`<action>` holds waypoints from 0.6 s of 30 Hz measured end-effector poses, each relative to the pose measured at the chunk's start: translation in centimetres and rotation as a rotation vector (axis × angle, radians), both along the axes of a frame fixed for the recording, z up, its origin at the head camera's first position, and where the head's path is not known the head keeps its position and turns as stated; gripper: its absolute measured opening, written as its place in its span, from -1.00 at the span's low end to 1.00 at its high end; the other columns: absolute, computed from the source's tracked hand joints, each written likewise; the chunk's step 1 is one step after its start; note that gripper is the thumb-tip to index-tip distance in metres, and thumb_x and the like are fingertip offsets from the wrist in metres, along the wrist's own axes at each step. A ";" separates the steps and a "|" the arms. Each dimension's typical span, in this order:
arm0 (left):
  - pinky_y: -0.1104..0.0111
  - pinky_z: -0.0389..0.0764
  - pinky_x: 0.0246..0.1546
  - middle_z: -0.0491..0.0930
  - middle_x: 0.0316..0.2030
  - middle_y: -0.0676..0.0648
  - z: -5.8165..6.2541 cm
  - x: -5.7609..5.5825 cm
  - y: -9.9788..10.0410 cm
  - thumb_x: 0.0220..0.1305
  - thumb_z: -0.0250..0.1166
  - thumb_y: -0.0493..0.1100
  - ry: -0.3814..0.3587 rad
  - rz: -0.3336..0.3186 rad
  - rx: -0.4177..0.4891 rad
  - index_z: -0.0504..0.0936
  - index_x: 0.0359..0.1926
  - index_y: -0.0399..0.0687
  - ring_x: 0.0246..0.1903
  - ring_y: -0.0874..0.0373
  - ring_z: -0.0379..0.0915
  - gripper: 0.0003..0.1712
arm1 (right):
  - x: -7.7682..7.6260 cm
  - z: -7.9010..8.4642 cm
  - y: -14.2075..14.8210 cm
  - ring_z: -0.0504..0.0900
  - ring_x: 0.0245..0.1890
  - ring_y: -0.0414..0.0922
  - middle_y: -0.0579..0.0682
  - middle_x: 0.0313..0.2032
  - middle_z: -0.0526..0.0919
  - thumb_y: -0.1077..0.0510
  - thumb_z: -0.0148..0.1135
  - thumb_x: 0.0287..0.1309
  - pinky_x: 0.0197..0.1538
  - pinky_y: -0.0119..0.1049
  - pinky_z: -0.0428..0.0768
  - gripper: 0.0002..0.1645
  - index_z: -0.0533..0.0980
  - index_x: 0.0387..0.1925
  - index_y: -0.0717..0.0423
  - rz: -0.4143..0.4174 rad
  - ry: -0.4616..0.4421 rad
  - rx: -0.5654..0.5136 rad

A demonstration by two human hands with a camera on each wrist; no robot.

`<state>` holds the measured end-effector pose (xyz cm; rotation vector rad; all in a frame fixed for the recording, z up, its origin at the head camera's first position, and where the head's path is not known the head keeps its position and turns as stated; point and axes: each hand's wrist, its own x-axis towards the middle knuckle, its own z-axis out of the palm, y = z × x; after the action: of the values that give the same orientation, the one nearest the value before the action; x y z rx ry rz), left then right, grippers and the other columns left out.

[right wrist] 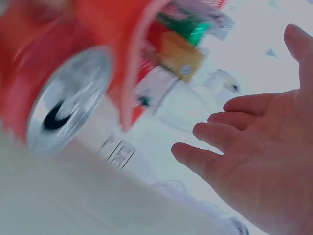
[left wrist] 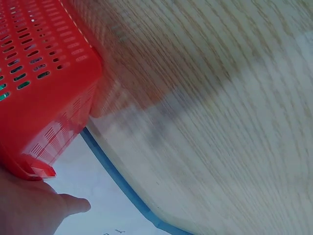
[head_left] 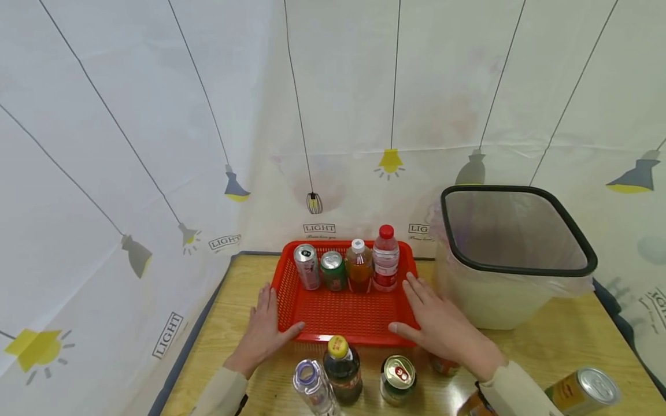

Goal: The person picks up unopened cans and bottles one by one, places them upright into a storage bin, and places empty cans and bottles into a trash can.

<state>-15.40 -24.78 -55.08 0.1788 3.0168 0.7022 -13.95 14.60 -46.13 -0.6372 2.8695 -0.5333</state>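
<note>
Table (head_left: 234, 300): light wood grain, glossy, with a blue strip (left wrist: 122, 181) along its edge to the left of the red basket. Wall sheeting (head_left: 354, 86): white, rising behind and to the left of the basket, printed with hanging lamps in grey, blue and yellow and the framed word LIGHT. Lined waste bin (head_left: 486, 294): pale, black-rimmed, thin clear liner, right of the basket. Red basket (head_left: 343, 318): rectangular plastic, perforated floor and walls, raised rim, on the table near its back edge. Contents, one row along the basket's back half, left to right: silver can (head_left: 308, 268), upright; green can (head_left: 333, 273), shorter; bottle of amber drink (head_left: 359, 268), white cap; clear bottle (head_left: 386, 263), red cap, red and white label. In front of the basket: clear purple-necked bottle (head_left: 314, 387); cola bottle (head_left: 343, 372), dark contents, yellow cap; dark green can (head_left: 398, 378), gold-toned lid. Front right of the basket: yellow can (head_left: 585, 390), silver lid; red can (head_left: 443, 367), partly hidden by the right wrist. Left hand (head_left: 265, 329): at the basket's left wall, fingers straight, thumb spread toward the front corner. Right hand (head_left: 439, 323): at the basket's right wall, fingers extended and slightly parted, thumb held away; contact with the basket cannot be told. Sleeves (head_left: 520, 393): cream.
</note>
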 end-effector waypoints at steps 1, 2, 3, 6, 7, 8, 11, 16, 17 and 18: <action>-0.31 -0.09 0.47 -0.31 0.62 -0.38 0.0 0.0 -0.1 0.28 0.24 0.49 0.005 0.001 -0.010 -0.19 0.59 -0.47 0.60 -0.29 -0.39 0.39 | 0.3 0.4 -0.2 0.05 0.56 0.32 0.26 0.60 0.03 -0.52 0.13 0.28 0.47 0.34 0.13 0.23 0.13 0.57 0.31 0.002 -0.005 -0.038; -0.31 -0.08 0.47 -0.29 0.62 -0.39 0.0 0.0 -0.1 0.27 0.23 0.50 0.013 0.002 -0.024 -0.17 0.59 -0.47 0.60 -0.29 -0.37 0.40 | 0.7 0.8 -0.5 0.05 0.56 0.30 0.23 0.60 0.04 -0.52 0.12 0.29 0.47 0.32 0.14 0.22 0.13 0.58 0.28 0.003 -0.015 -0.075; -0.31 -0.07 0.47 -0.26 0.62 -0.39 0.0 0.0 -0.1 0.27 0.21 0.52 0.021 0.000 -0.036 -0.16 0.59 -0.48 0.60 -0.30 -0.34 0.40 | 1.0 1.1 -0.7 0.06 0.57 0.27 0.20 0.61 0.04 -0.52 0.11 0.30 0.48 0.29 0.15 0.20 0.13 0.59 0.25 0.006 -0.027 -0.105; -0.29 -0.05 0.48 -0.23 0.61 -0.40 -0.1 0.1 -0.2 0.26 0.19 0.54 0.031 -0.005 -0.058 -0.13 0.58 -0.48 0.59 -0.31 -0.31 0.40 | 2.2 1.4 -1.8 0.12 0.56 0.21 0.10 0.61 0.06 -0.47 0.13 0.34 0.47 0.25 0.21 0.12 0.12 0.61 0.14 0.025 -0.057 -0.213; -0.28 -0.05 0.48 -0.22 0.61 -0.40 -0.1 0.1 -0.2 0.26 0.18 0.55 0.031 -0.006 -0.066 -0.13 0.59 -0.48 0.59 -0.31 -0.31 0.40 | 2.6 1.4 -2.1 0.15 0.56 0.19 0.05 0.62 0.06 -0.45 0.14 0.35 0.45 0.25 0.24 0.09 0.11 0.63 0.09 0.030 -0.066 -0.248; -0.28 -0.04 0.48 -0.22 0.61 -0.40 -0.2 0.1 -0.2 0.27 0.18 0.55 0.032 -0.007 -0.068 -0.13 0.59 -0.48 0.59 -0.31 -0.32 0.39 | 3.0 1.3 -2.5 0.17 0.55 0.17 0.01 0.62 0.05 -0.43 0.15 0.36 0.44 0.26 0.27 0.07 0.10 0.64 0.03 0.036 -0.075 -0.283; -0.26 -0.05 0.49 -0.24 0.61 -0.39 -0.3 0.0 -0.2 0.27 0.18 0.55 0.033 -0.007 -0.066 -0.14 0.59 -0.46 0.60 -0.30 -0.33 0.39 | 4.1 0.7 -3.6 0.21 0.54 0.11 -0.12 0.63 0.04 -0.39 0.16 0.38 0.39 0.28 0.34 0.00 0.06 0.65 -0.17 0.056 -0.111 -0.403; -0.27 -0.05 0.49 -0.25 0.62 -0.38 -0.5 0.0 -0.2 0.27 0.17 0.56 0.036 -0.005 -0.053 -0.15 0.60 -0.45 0.60 -0.29 -0.34 0.39 | 5.1 -0.9 -5.3 0.19 0.55 0.08 -0.17 0.59 0.13 -0.24 0.24 0.41 0.40 0.34 0.29 -0.09 0.04 0.63 -0.43 0.128 -0.183 -0.606; -0.27 -0.04 0.49 -0.25 0.62 -0.38 -0.6 0.0 -0.2 0.27 0.16 0.56 0.036 -0.004 -0.055 -0.15 0.60 -0.44 0.60 -0.29 -0.33 0.39 | 5.2 -1.2 -5.6 0.20 0.55 0.08 -0.16 0.59 0.15 -0.21 0.26 0.41 0.40 0.35 0.28 -0.09 0.04 0.62 -0.46 0.141 -0.186 -0.625; -0.26 -0.05 0.49 -0.26 0.62 -0.37 -0.6 0.0 -0.2 0.28 0.17 0.55 0.032 -0.002 -0.052 -0.16 0.60 -0.44 0.60 -0.28 -0.34 0.39 | 5.3 -1.5 -5.9 0.21 0.54 0.09 -0.15 0.58 0.16 -0.20 0.28 0.39 0.40 0.36 0.27 -0.08 0.04 0.61 -0.49 0.154 -0.187 -0.637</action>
<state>-15.45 -24.98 -55.69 0.1938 3.0610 0.6256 -8.66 8.72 -47.68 -0.8250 2.4250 -1.4145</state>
